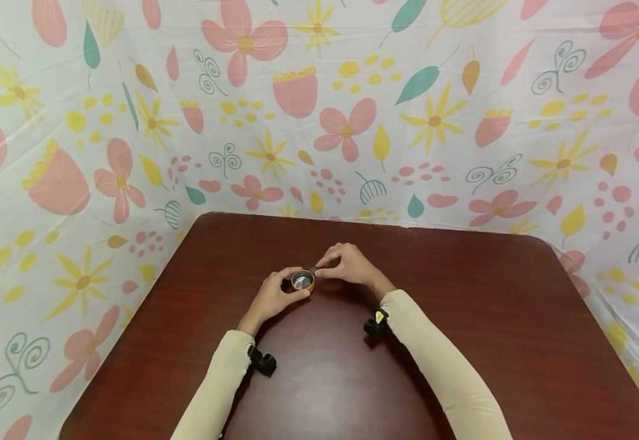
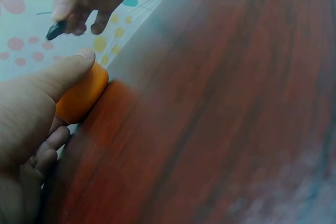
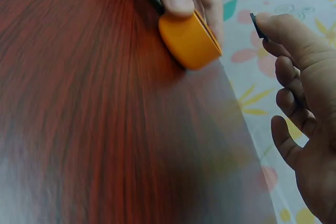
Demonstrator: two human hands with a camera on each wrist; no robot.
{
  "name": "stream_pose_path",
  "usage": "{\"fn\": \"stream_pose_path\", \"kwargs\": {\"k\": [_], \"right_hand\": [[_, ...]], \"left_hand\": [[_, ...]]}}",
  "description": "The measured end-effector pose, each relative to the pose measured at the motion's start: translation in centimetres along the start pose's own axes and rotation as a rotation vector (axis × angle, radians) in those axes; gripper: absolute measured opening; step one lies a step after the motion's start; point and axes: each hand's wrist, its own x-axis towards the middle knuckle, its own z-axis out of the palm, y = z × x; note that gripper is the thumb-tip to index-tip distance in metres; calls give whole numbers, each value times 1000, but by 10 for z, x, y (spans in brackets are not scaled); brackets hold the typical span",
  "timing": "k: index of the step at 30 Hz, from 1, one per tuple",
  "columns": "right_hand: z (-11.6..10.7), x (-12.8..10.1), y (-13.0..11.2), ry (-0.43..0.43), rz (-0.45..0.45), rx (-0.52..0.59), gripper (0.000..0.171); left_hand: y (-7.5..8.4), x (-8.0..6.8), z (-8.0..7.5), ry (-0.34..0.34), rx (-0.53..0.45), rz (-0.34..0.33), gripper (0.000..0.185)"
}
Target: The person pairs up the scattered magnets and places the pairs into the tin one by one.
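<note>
My left hand (image 1: 272, 296) holds a small round orange cup (image 1: 303, 282) upright on the table, thumb on the near side and fingers round the far side. The cup's inside looks silvery and shiny. In the left wrist view the thumb lies along its smooth orange wall (image 2: 86, 95). My right hand (image 1: 350, 264) pinches a small flat black piece (image 3: 257, 25) between thumb and forefinger, just above and right of the cup's rim. Its other fingers are loosely curled. A dark part (image 3: 155, 1) shows by the cup under the left hand, mostly hidden.
The dark red-brown wooden table (image 1: 319, 379) spreads all round the hands. Behind it and along both sides hangs a white cloth (image 1: 297, 140) with flower and leaf prints. Black wrist cameras (image 1: 262, 362) sit on both cream sleeves (image 1: 446, 366).
</note>
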Motion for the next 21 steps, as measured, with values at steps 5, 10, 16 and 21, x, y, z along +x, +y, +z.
{"fn": "stream_pose_path", "kwargs": {"k": [5, 10, 16, 21], "right_hand": [[14, 7, -1, -12, -5, -15, 11], [22, 7, 0, -18, -6, -4, 12], [26, 7, 0, -14, 0, 8, 11], [30, 6, 1, -24, 12, -18, 15]], "left_hand": [[-1, -1, -1, -3, -2, 4, 65], [-1, 0, 0, -8, -2, 2, 68], [-2, 1, 0, 3, 0, 8, 66], [-4, 1, 0, 2, 1, 10, 65]]}}
